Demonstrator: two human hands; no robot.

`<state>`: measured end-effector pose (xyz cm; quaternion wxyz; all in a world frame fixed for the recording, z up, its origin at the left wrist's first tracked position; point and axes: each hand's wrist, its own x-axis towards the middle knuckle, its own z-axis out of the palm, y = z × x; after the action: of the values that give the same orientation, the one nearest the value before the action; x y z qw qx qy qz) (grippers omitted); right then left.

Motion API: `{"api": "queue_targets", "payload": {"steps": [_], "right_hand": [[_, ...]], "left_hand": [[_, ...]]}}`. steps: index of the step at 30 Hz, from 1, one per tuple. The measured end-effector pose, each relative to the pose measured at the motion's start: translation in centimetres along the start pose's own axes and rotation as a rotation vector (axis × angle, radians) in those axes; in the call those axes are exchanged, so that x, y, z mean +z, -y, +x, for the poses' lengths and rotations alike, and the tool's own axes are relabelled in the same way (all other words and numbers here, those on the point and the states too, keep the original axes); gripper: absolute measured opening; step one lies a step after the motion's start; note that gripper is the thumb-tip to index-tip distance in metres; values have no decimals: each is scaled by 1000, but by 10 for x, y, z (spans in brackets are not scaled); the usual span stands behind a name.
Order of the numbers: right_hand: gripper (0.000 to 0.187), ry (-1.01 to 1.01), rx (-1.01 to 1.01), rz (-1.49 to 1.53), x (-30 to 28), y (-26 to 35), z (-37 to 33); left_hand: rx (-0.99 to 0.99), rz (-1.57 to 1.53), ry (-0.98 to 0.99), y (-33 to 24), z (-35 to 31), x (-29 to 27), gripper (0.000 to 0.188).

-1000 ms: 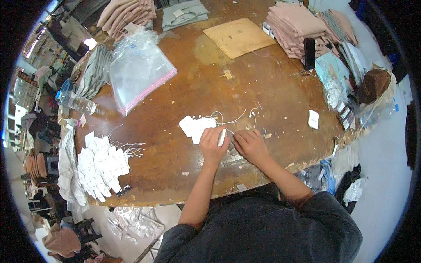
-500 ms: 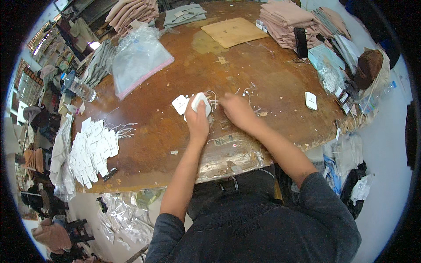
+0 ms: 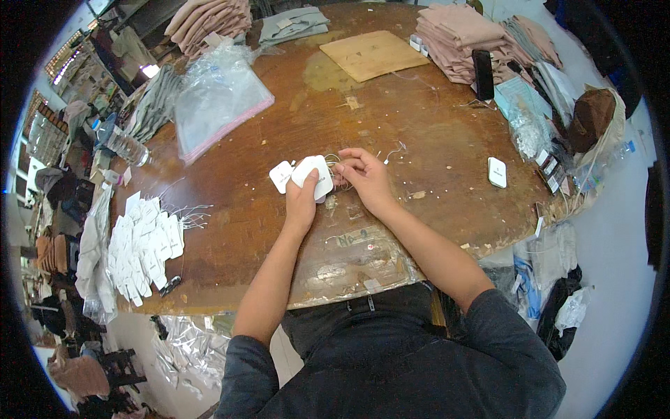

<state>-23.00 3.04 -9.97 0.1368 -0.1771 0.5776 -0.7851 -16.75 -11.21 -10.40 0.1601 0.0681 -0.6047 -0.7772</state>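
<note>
Clamping tags (image 3: 323,173), left hand (image 3: 301,202) flanks loosely curled right hand (image 3: 368,181) touching strings (image 3: 333,160); bag (image 3: 520,127) contains white bits (image 3: 528,145).

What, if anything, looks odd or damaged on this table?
The brown wooden table has a scuffed, ragged near edge; small pale scraps lie scattered across it. A thin white string lies loose just right of the right hand, and the heap of white card tags at left is splayed unevenly.
</note>
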Motion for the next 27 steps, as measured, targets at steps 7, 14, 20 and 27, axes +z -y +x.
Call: {"api": "queue_targets", "payload": {"steps": [7,14,20,27], "right_hand": [[14,-39,-26,-17,6,-5,-3],[16,-209,0,-135,3,0,-2],[14,-2,-103,-321,6,-3,-9],[11,-18,-149,-388,6,-1,-11]], "left_hand": [[80,192,-120,-4,-9,5,30],[69,215,-130,-8,-9,9,24],[98,203,-130,-8,-10,10,22],[119,183,-105,-6,-8,9,22]]}}
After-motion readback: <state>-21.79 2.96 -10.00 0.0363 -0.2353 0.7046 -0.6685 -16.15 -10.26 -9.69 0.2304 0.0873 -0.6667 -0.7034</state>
